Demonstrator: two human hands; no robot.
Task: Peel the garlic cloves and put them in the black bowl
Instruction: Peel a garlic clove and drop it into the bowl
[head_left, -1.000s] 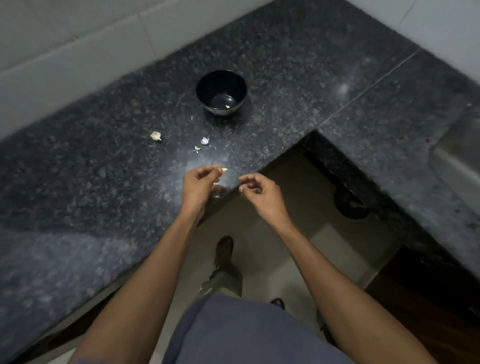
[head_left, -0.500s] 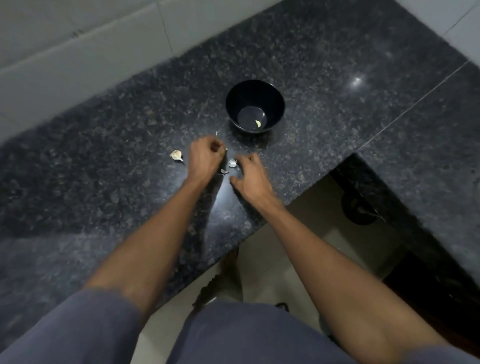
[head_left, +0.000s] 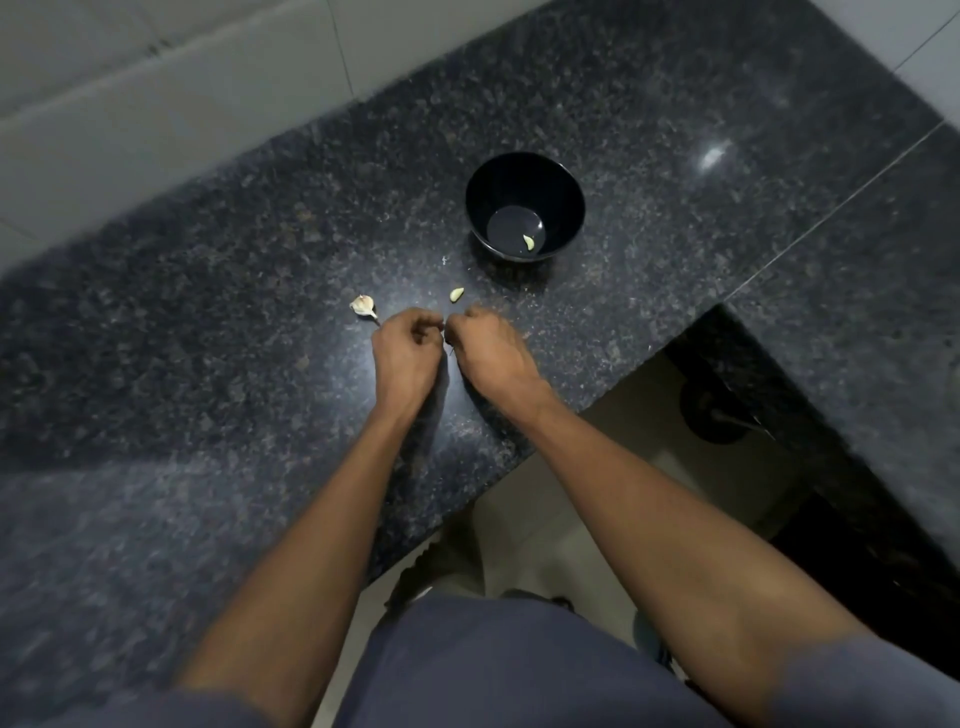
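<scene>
The black bowl stands on the dark granite counter with one peeled clove on its bottom. Another peeled clove lies on the counter just in front of the bowl. An unpeeled garlic piece with white skin lies to its left. My left hand and my right hand are low over the counter, just short of the loose clove. Their backs face me, the fingers are curled and the fingertips meet. Whatever is between the fingers is hidden.
A small white skin fleck lies left of the bowl. The counter's front edge runs diagonally under my forearms, and an L-shaped return runs along the right. A tiled wall stands behind. A dark round object sits on the floor below.
Both hands moved from the counter edge forward onto the counter and came together. A peeled clove now lies in front of them. The small white piece beside my right hand is now covered.
</scene>
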